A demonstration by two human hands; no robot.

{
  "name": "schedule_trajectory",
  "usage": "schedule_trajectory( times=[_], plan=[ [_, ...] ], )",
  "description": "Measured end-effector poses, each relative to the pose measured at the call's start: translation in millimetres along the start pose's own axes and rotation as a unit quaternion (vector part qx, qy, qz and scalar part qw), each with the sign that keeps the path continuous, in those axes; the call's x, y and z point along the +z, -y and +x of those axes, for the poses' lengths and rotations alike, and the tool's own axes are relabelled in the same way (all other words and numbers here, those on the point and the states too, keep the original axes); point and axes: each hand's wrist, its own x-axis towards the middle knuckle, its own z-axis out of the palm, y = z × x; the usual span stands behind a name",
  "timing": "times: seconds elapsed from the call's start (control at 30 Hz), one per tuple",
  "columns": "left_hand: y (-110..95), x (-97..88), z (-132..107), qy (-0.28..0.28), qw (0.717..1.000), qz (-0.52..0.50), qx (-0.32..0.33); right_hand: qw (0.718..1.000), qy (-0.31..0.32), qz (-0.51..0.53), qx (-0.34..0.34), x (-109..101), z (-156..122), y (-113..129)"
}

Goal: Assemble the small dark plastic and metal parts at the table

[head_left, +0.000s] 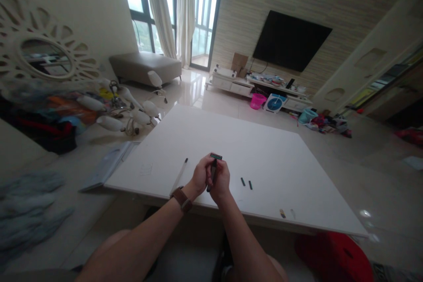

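We're seeing a razor [213, 172] sitting between both hands, over the near side of the worktop [257, 150], its wide head [216, 157] pointing away from the wearer. The left hand [201, 174] is grasping the dark handle with curled fingers; the right hand [222, 178] is cupping it from the other side. The view is small and dim, so we're not telling for sure whether the head is fully seated.

We're judging the razor light and stiff, probably plastic, so it's likely needing only a gentle hold. The slim handle may be feeling slick and twisting under loose fingers. We're favouring mid-handle as the hold, fingertips clear of the cutting face; the head is looking like the fragile, sharp end.

Two dark strips [250, 185] are lying side by side, apart, right of the hands; we're guessing light, stiff, best pinched by their ends. A thin white stick [179, 177] is lying on the left.
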Motion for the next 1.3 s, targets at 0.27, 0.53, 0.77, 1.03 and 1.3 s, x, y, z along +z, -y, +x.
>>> schedule_trajectory(
  times=[0.27,0.53,0.77,1.03,1.3],
  plan=[
    [-1.1,7.6,-11.3,-0.004,1.0,0.013,0.018,1.0,-0.002,0.002,0.008,1.9,-10.0,2.6],
    [6.6,4.5,-6.4,-0.006,1.0,0.012,0.003,1.0,-0.01,-0.005,0.004,-3.7,-10.0,2.6],
    [5.0,9.3,4.0,-0.005,1.0,0.022,0.004,1.0,-0.003,-0.002,-0.01,-7.0,-1.1,7.7],
    [5.2,7.0,2.2,-0.015,1.0,0.015,0.0,1.0,-0.014,-0.008,-0.001,-6.8,-1.2,3.9],
    [4.9,10.1,-6.4,-0.016,1.0,0.024,0.005,1.0,-0.013,0.0,0.0,-3.5,-9.2,6.0]
  ],
)
